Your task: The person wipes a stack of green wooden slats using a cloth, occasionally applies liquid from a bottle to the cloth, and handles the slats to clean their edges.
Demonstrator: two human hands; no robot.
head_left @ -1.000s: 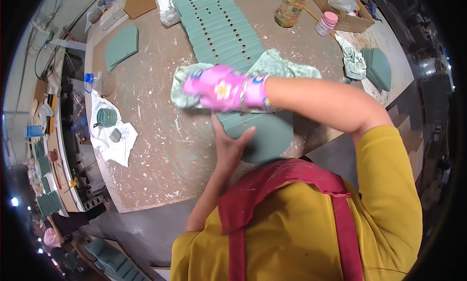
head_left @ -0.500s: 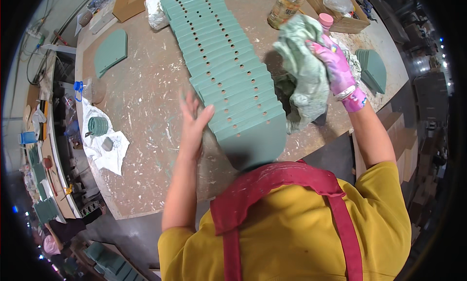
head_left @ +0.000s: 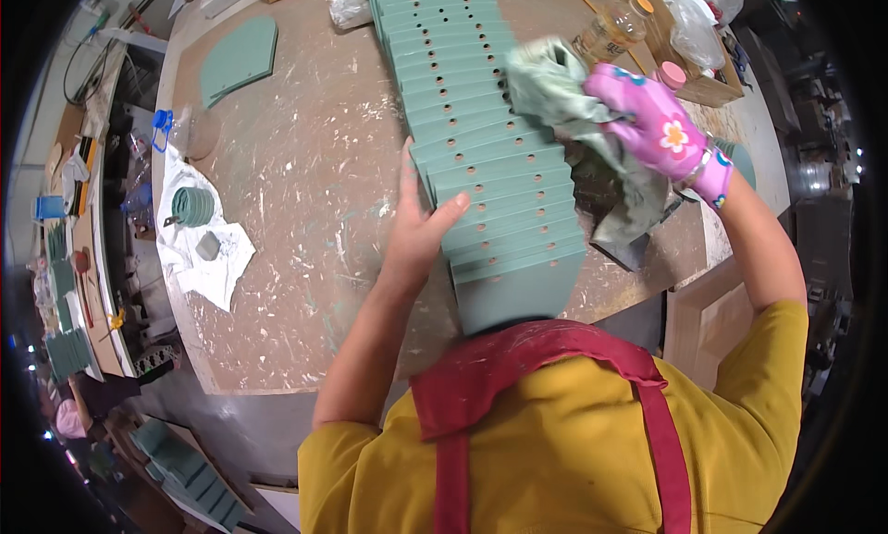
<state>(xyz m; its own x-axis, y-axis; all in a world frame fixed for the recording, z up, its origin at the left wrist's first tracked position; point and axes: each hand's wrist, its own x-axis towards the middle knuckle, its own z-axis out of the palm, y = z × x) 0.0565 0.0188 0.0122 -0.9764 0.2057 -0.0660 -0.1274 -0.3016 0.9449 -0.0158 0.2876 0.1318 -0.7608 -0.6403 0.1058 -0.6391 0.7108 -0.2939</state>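
Observation:
A long row of overlapping green panels (head_left: 504, 178), each with small holes, runs away from my body across the table. My left hand (head_left: 421, 229) is open at the row's left edge. Its thumb lies over the top and its fingers stretch along the side. In a pink flowered glove, my right hand (head_left: 652, 122) is closed around a crumpled, pale green-stained cloth (head_left: 555, 81). The cloth's far end touches the right side of the row, and the rest hangs down beside it. The cloth hides part of the row's edge.
A worn brown table (head_left: 314, 210) bears a single green panel (head_left: 242, 58) at far left. On a white cloth (head_left: 208, 275) sit a green ribbed roll (head_left: 191, 206) and a grey block (head_left: 208, 246). A bottle (head_left: 615, 30) and a cardboard box (head_left: 717, 85) stand at far right.
My left hand has come to the row's left edge. My right hand has brought the cloth against the row's right side. The whole view has shifted slightly.

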